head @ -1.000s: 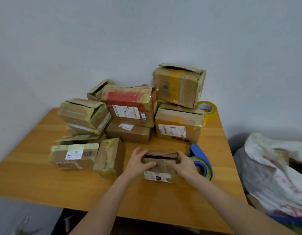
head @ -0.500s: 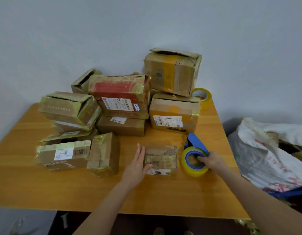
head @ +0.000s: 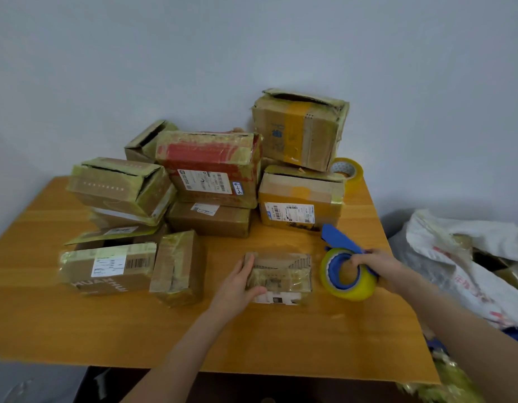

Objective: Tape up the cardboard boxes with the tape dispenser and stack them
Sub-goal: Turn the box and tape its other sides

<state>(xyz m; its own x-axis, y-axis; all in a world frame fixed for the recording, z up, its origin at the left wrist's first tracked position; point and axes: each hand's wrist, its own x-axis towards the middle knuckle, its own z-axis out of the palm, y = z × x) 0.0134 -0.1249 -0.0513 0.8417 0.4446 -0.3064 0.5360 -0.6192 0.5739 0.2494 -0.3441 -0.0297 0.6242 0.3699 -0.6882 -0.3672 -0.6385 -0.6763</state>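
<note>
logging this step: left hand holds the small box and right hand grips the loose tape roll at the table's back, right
No. In the head view the right hand grips the blue tape dispenser beside the small box; the loose tape roll sits untouched. The left hand does hold the box.

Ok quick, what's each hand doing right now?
Left hand: holding the left end of the small cardboard box.
Right hand: gripping the blue tape dispenser.
</note>
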